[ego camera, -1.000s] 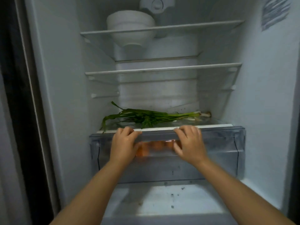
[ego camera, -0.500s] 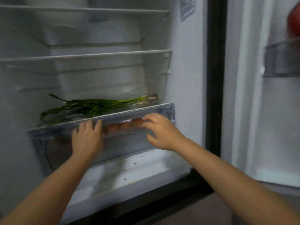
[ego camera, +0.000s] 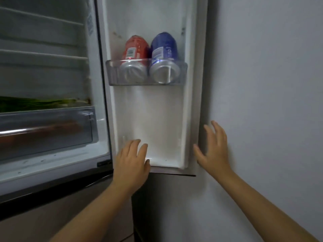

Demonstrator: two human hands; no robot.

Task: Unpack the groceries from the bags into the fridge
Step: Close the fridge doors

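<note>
The fridge stands open, its door (ego camera: 157, 119) swung out to the right. A clear door bin (ego camera: 113, 74) holds a red can (ego camera: 136, 49) and a blue can (ego camera: 164, 48). At the left, green onions (ego camera: 35, 103) lie above the clear crisper drawer (ego camera: 52, 128), which is pushed in with orange shapes blurred inside. My left hand (ego camera: 131, 165) hovers with straight fingers before the door's lower inner edge. My right hand (ego camera: 213, 147) is spread beside the door's outer edge, holding nothing. Whether either hand touches the door is unclear.
A pale wall (ego camera: 271, 102) runs close along the right of the door. Glass shelves (ego camera: 43, 56) cross the fridge interior at the upper left. The lower compartment front (ego camera: 52, 215) lies below the open cavity.
Both hands have left the crisper drawer and moved right to the door. My view has swung right from the fridge interior to the door and wall.
</note>
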